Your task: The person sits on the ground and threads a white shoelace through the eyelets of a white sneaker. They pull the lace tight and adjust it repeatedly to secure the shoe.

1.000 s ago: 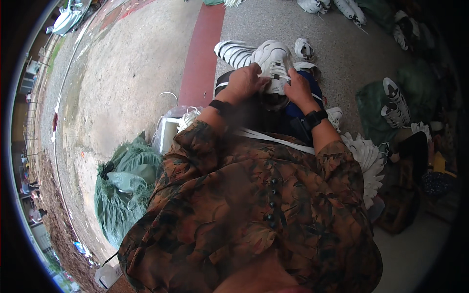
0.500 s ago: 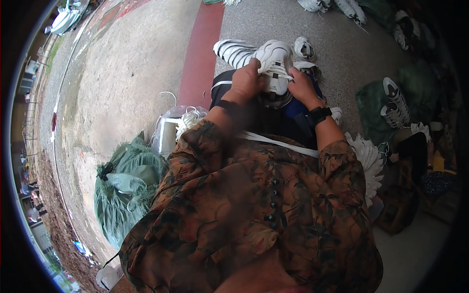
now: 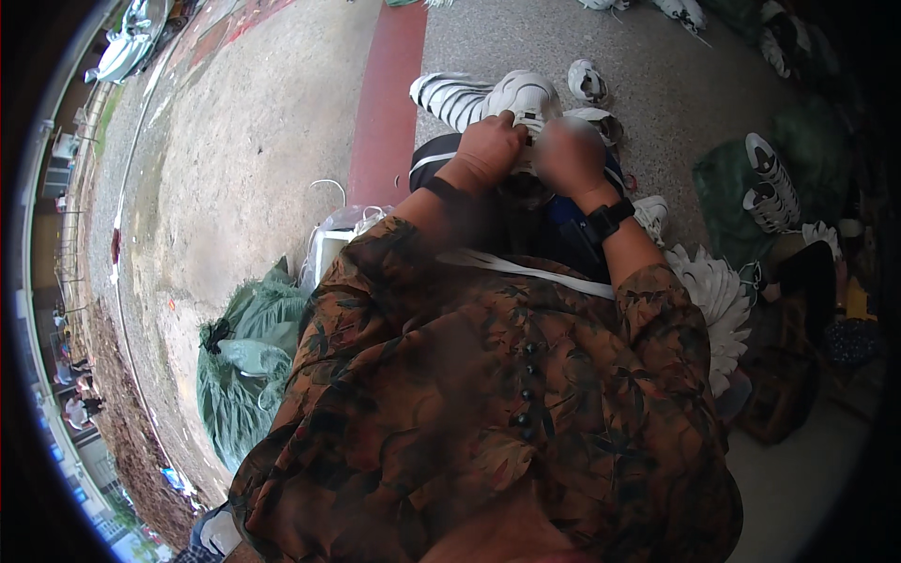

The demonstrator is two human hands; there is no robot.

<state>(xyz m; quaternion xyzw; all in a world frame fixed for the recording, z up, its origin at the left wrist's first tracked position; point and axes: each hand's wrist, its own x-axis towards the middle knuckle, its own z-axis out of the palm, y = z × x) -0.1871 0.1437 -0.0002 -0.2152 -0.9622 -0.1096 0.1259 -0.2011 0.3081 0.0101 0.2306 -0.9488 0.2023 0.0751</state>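
A white sneaker upper [image 3: 522, 92] lies toe-away over my lap. Its throat and lacing are mostly covered by my hands. My left hand [image 3: 490, 150] is closed at the left side of the throat, fingertips pinched against the sneaker; any lace between them is hidden. On the right, my right hand [image 3: 571, 158] is over the lower part of the sneaker, smeared by motion, so its fingers do not show clearly. Just beyond my left hand, a nested row of white uppers [image 3: 449, 99] stretches left. Another white shoe [image 3: 588, 83] stands right of the toe.
A plastic bag with a white box [image 3: 330, 246] stands by my left elbow, beside a green sack [image 3: 246, 361]. A pile of white uppers [image 3: 709, 305] lies by my right elbow. Farther right, a laced shoe [image 3: 771, 178] rests on green cloth [image 3: 723, 192] near a wooden stool [image 3: 779, 394].
My right hand has come inward and up over the sneaker's lacing. The left hand has turned and its fingers have curled in to the throat. The laces seen earlier are now covered.
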